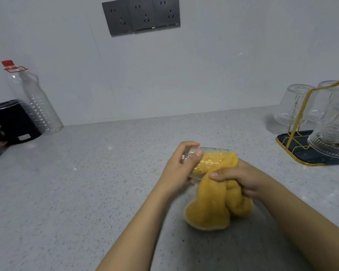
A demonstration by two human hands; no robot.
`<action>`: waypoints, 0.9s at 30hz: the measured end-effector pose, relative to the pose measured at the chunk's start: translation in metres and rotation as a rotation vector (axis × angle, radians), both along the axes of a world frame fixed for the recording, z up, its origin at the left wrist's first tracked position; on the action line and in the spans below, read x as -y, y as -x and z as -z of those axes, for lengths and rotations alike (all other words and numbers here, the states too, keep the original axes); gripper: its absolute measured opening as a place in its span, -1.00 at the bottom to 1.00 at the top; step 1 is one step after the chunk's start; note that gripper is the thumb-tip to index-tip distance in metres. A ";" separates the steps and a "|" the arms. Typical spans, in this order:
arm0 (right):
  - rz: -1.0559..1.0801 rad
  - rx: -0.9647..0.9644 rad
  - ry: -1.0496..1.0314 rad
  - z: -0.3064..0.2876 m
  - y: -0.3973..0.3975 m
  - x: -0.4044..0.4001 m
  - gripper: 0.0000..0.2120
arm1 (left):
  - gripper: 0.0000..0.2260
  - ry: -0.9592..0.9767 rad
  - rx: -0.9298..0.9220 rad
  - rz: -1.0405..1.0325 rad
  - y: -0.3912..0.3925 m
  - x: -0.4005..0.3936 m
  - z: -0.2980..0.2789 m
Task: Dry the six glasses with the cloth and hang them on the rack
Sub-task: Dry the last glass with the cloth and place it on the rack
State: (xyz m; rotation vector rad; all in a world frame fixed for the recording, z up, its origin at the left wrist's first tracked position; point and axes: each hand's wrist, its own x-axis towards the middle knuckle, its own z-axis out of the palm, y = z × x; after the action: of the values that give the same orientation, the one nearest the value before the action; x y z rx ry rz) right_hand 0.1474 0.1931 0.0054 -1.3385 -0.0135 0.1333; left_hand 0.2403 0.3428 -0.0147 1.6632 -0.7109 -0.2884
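Note:
A clear patterned glass (pixel 207 161) lies on its side in the air over the counter. My left hand (pixel 181 167) grips its base end. A yellow cloth (pixel 217 204) is stuffed into the glass's mouth and hangs down below it. My right hand (pixel 241 178) grips the bunched cloth at the glass's open end. At the far right stands a gold wire rack (pixel 301 118) on a dark tray (pixel 294 145), with several clear glasses (pixel 294 104) hanging upside down on it.
A black kettle (pixel 12 122) and an empty clear plastic bottle (pixel 37 102) with a red cap stand at the far left by the wall. Dark wall sockets (pixel 141 16) sit above. The grey speckled counter (pixel 86 182) stretches between them and the rack.

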 end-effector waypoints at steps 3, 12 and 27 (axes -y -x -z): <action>0.023 -0.047 -0.185 0.004 -0.002 0.005 -0.60 | -0.73 0.039 0.209 -0.073 0.000 0.007 0.007; -0.054 0.218 0.781 0.005 0.008 -0.014 -0.70 | -0.67 -0.109 -0.214 -0.020 0.003 0.008 0.000; -0.004 0.137 0.823 0.002 0.013 -0.013 -0.74 | -0.69 -0.074 -0.165 -0.014 0.008 0.010 0.000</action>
State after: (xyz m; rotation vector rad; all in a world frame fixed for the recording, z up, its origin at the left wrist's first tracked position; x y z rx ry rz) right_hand 0.1342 0.2063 0.0034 -2.1683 -0.0842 0.0472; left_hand 0.2327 0.3329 -0.0143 1.6918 -0.5709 -0.4416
